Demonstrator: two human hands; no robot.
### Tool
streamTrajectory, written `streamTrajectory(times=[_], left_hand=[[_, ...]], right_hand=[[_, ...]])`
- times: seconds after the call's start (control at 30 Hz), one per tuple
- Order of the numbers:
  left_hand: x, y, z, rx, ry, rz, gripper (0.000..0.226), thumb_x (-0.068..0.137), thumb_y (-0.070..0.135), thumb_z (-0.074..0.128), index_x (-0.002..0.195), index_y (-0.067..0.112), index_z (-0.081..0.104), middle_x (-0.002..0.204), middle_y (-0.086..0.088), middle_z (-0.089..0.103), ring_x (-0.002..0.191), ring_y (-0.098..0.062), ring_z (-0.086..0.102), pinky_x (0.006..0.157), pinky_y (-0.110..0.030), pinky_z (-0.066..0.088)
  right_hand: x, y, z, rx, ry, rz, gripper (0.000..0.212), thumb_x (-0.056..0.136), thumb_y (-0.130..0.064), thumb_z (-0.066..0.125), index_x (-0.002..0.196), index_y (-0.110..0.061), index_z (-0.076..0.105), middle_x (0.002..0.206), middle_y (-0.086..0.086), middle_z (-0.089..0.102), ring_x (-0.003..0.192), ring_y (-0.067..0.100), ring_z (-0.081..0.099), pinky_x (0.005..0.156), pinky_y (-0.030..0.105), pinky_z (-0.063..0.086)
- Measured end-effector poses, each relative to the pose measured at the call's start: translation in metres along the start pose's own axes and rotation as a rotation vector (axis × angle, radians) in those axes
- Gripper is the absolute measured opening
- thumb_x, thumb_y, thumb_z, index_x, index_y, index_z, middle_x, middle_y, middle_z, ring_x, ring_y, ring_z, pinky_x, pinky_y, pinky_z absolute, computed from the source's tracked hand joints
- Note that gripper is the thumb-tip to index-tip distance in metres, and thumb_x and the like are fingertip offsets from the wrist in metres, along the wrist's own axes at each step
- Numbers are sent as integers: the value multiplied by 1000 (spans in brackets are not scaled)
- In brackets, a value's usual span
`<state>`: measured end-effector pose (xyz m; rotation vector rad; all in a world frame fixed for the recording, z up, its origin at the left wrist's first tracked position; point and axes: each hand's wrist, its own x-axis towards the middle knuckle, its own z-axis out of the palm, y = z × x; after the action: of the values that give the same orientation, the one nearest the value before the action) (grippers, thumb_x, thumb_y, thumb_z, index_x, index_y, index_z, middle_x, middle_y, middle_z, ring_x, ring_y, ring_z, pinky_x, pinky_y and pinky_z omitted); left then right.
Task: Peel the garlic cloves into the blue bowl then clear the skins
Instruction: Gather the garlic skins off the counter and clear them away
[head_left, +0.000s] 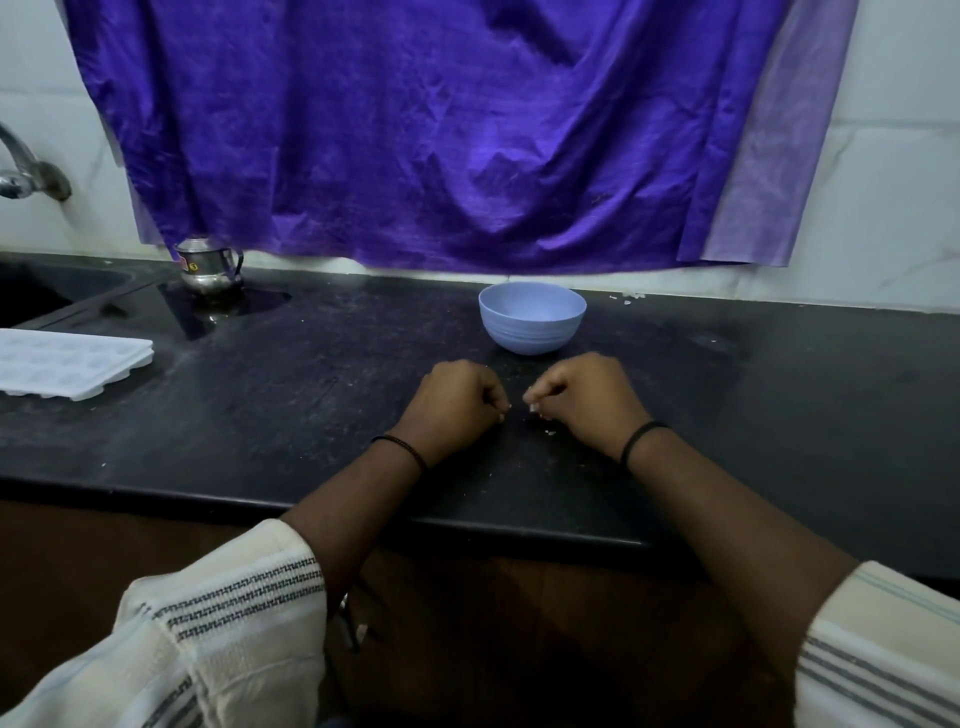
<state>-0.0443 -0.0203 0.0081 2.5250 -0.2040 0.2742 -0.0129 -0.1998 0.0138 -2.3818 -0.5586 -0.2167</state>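
Two hands, left hand (451, 402) and right hand (584, 397), rest curled on worktop (260, 415) near blue bowl (532, 317); contents of grips unclear.

A purple cloth (441, 119) hangs across the white tiled wall (904, 208) at twelve o'clock, above the black tabletop (311, 395). At ten o'clock a small steel jug (209, 264) stands beside the dark sink (47, 293), under a chrome tap (26, 174). A white ice cube tray (67, 366) lies at nine o'clock.
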Motion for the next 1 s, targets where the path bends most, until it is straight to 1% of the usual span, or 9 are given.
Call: streamTrajectory(times=[0.07, 0.13, 0.23, 0.3, 0.37, 0.5, 0.67, 0.83, 1.0], left_hand=[[0, -5, -2, -99, 19, -60, 15, 81, 10, 79, 80, 24, 73, 77, 17, 66, 75, 3, 62, 71, -10, 45], [-1, -9, -5, -159, 41, -90, 16, 80, 10, 80, 78, 25, 73, 81, 16, 68, 76, 3, 62, 69, -10, 45], [1, -8, -4, -100, 18, -66, 13, 82, 12, 78, 89, 22, 74, 85, 15, 67, 79, 2, 61, 70, -10, 44], [3, -4, -2, 7, -13, -16, 19, 86, 15, 75, 104, 18, 75, 99, 8, 69, 90, -4, 63, 81, -17, 48], [5, -2, 1, 125, -50, 22, 22, 89, 19, 72, 111, 18, 73, 111, 2, 68, 98, -12, 62, 88, -25, 50], [8, 3, 3, 298, -86, 15, 15, 91, 24, 69, 104, 19, 76, 109, -3, 68, 99, -20, 62, 91, -38, 53], [8, 9, -3, 374, -103, -32, 8, 92, 23, 66, 91, 17, 71, 99, -5, 67, 93, -22, 63, 86, -39, 55], [7, 17, -1, 421, -183, -28, 10, 97, 22, 57, 91, 15, 61, 102, -7, 61, 91, -23, 59, 83, -37, 53], [1, 5, 8, 254, -3, -7, 13, 97, 21, 57, 95, 13, 68, 100, -4, 65, 93, -21, 61, 85, -36, 50]], right_hand=[[-2, 8, -4, 303, 73, 167, 19, 81, 2, 75, 79, -16, 79, 76, -6, 75, 78, 14, 73, 77, 24, 59], [-3, 13, -5, 365, 70, 194, 22, 80, 4, 75, 77, -18, 78, 74, -4, 76, 79, 18, 74, 77, 28, 61], [-3, 12, -1, 141, -6, 101, 15, 82, -2, 75, 84, -16, 80, 84, -4, 77, 80, 8, 72, 82, 19, 57], [-1, 9, 0, -8, -27, 7, 17, 86, -3, 71, 90, -15, 80, 94, -5, 77, 88, 4, 69, 88, 16, 50], [3, 6, 0, -132, -66, -81, 21, 88, -3, 65, 95, -17, 80, 101, -4, 76, 97, 8, 67, 94, 21, 49], [5, 4, 0, -410, -235, -239, 30, 91, -4, 60, 109, -22, 77, 113, 1, 71, 104, 22, 65, 95, 40, 50], [-8, 7, -5, -463, -315, -282, 31, 93, -4, 62, 119, -18, 72, 120, 3, 68, 108, 22, 63, 97, 38, 49], [-11, 4, -5, -427, -262, -249, 25, 88, -2, 64, 99, -20, 78, 103, -1, 74, 96, 19, 67, 91, 37, 52], [-4, 8, 4, -281, -145, -177, 19, 86, -8, 67, 87, -23, 78, 95, -4, 75, 92, 17, 68, 91, 36, 53]])
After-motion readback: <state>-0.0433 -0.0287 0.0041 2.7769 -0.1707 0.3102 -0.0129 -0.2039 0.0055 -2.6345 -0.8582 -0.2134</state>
